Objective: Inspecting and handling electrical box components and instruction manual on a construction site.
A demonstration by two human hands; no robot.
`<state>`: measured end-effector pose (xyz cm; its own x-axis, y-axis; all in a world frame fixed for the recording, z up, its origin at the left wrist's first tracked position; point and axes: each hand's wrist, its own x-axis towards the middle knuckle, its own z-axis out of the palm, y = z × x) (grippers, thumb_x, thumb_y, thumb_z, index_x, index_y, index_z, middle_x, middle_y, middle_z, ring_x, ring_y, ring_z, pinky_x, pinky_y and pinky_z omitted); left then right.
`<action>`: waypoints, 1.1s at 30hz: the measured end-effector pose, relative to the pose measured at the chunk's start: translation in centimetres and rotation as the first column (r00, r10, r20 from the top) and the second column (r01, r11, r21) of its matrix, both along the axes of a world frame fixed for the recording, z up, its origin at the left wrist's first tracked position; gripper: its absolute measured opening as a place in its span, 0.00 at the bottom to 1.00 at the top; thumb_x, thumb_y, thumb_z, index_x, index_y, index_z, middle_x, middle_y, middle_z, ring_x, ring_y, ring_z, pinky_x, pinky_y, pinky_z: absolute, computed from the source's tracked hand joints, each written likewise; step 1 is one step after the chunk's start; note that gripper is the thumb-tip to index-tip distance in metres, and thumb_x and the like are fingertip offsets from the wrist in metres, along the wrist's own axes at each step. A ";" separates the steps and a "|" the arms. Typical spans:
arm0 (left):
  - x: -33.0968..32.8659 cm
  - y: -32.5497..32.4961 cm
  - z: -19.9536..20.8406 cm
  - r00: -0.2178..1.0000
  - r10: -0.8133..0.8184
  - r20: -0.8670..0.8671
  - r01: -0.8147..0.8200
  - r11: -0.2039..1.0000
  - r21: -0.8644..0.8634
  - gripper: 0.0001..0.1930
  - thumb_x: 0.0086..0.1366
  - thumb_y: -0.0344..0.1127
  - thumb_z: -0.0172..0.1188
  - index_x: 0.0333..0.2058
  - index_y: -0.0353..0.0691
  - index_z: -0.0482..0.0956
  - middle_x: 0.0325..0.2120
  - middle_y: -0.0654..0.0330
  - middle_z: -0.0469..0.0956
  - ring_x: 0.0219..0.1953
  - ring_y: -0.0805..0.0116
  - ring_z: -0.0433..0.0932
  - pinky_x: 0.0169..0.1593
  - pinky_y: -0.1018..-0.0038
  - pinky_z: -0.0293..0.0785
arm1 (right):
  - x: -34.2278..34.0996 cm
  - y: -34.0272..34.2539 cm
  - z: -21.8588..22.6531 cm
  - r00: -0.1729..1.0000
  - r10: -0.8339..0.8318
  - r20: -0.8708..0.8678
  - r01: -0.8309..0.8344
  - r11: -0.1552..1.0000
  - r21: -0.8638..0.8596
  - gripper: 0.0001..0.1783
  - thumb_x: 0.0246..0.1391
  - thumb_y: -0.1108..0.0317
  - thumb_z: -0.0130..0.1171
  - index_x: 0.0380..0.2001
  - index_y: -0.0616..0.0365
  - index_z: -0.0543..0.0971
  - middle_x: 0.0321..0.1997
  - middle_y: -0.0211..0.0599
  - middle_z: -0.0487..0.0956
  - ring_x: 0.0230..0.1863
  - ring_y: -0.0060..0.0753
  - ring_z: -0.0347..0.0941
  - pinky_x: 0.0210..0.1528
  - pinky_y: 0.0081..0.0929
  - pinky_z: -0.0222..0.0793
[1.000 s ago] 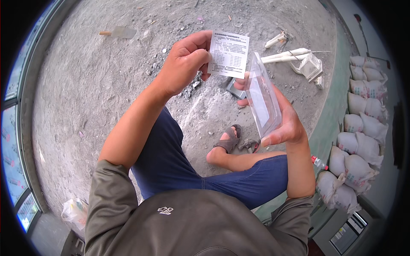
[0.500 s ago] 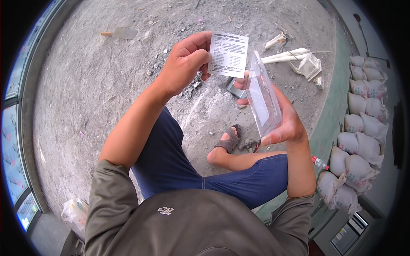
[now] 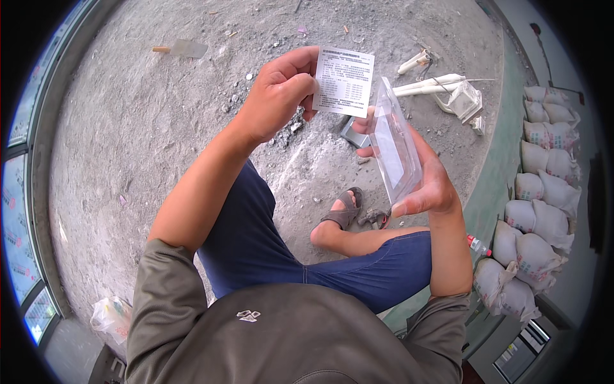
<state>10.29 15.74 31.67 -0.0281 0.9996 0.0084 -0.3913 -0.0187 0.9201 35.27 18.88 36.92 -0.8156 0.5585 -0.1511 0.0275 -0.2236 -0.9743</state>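
Pinched by its left edge between thumb and fingers, a small white printed leaflet (image 3: 345,83) is in my left hand (image 3: 283,89). The sheet is flat and faces me. Beside it, on the right, a clear plastic blister pack (image 3: 398,150) stands tilted in my right hand (image 3: 430,179). My right thumb lies at the pack's lower edge, and the fingers pass behind it, partly seen through the plastic. A pale card or sheet shows inside the pack. The leaflet's right edge is close to the pack's top; whether they touch I cannot tell.
Rough, dusty ground (image 3: 153,134) spreads around me. A grey box-like thing (image 3: 355,133) lies behind the pack, near white pipes (image 3: 430,85) and a wired white fixture (image 3: 464,101). A wooden-handled scraper (image 3: 185,48) lies far left. Stacked white sacks (image 3: 540,185) line the right; a bottle (image 3: 478,245) stands nearby.
Almost nothing differs. The leaflet and the blister pack have shifted very slightly to the right, and both hands keep their grip.
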 end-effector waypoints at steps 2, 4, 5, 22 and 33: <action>0.0 0.0 0.0 1.000 -0.008 0.000 0.008 1.000 -0.001 0.22 0.59 0.24 0.46 0.53 0.29 0.72 0.30 0.60 0.76 0.23 0.77 0.71 0.26 0.79 0.71 | 0.0 0.1 0.0 1.000 0.019 0.002 -0.019 1.000 0.016 0.70 0.20 0.54 0.78 0.67 0.72 0.53 0.68 0.56 0.61 0.70 0.51 0.57 0.64 0.47 0.60; 0.0 0.0 0.0 1.000 0.004 -0.001 -0.004 1.000 0.001 0.22 0.59 0.24 0.46 0.53 0.28 0.72 0.30 0.60 0.76 0.23 0.77 0.71 0.26 0.79 0.71 | 0.0 0.0 -0.1 1.000 0.013 0.003 -0.013 1.000 0.011 0.71 0.20 0.54 0.79 0.67 0.72 0.53 0.68 0.56 0.61 0.70 0.50 0.57 0.64 0.47 0.60; 0.0 0.0 0.0 1.000 0.004 -0.001 -0.004 1.000 0.001 0.22 0.59 0.24 0.46 0.53 0.28 0.72 0.30 0.60 0.76 0.23 0.77 0.71 0.26 0.79 0.71 | 0.0 0.0 -0.1 1.000 0.006 0.005 -0.006 1.000 0.005 0.71 0.20 0.54 0.79 0.67 0.72 0.53 0.68 0.56 0.61 0.70 0.50 0.57 0.64 0.47 0.60; -0.1 0.3 -0.4 1.000 0.007 -0.017 -0.007 1.000 0.017 0.22 0.59 0.23 0.46 0.54 0.28 0.72 0.33 0.59 0.77 0.22 0.77 0.72 0.26 0.79 0.71 | 0.0 0.0 -0.1 1.000 -0.001 0.022 0.000 1.000 0.009 0.70 0.19 0.55 0.78 0.67 0.72 0.54 0.67 0.56 0.62 0.70 0.50 0.58 0.64 0.46 0.60; 0.5 0.6 -0.2 1.000 0.002 -0.016 -0.002 1.000 -0.003 0.22 0.59 0.23 0.46 0.54 0.28 0.72 0.33 0.59 0.77 0.22 0.77 0.72 0.26 0.78 0.71 | 0.6 -0.1 0.0 0.999 -0.014 0.029 0.014 1.000 0.007 0.70 0.17 0.55 0.78 0.67 0.72 0.55 0.67 0.57 0.62 0.70 0.49 0.58 0.64 0.46 0.61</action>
